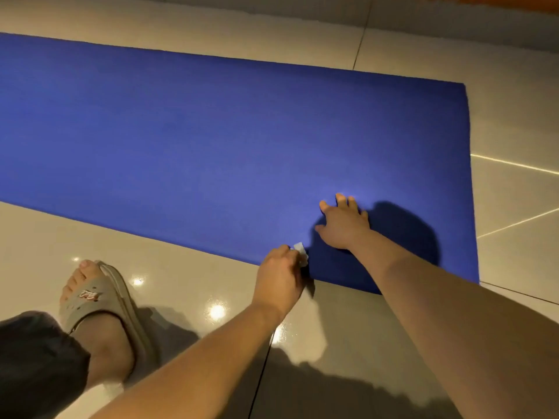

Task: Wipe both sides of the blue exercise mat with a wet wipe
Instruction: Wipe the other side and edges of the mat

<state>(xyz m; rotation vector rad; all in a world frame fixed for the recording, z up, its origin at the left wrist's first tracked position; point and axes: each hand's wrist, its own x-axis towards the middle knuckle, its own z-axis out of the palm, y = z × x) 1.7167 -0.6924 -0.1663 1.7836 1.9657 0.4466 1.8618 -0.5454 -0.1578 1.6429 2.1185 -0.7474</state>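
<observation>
Two hands: left (279, 276) round wipe (300, 251), right (344, 223) flat

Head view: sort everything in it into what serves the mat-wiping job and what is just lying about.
Job: flat blue foam exercise mat; small white wet wipe, pinched by the left hand at the mat's near edge; right hand, resting spread on the mat.
Just there: glossy beige floor tiles; tan rubber slide sandal on a foot; dark trouser leg.
</observation>
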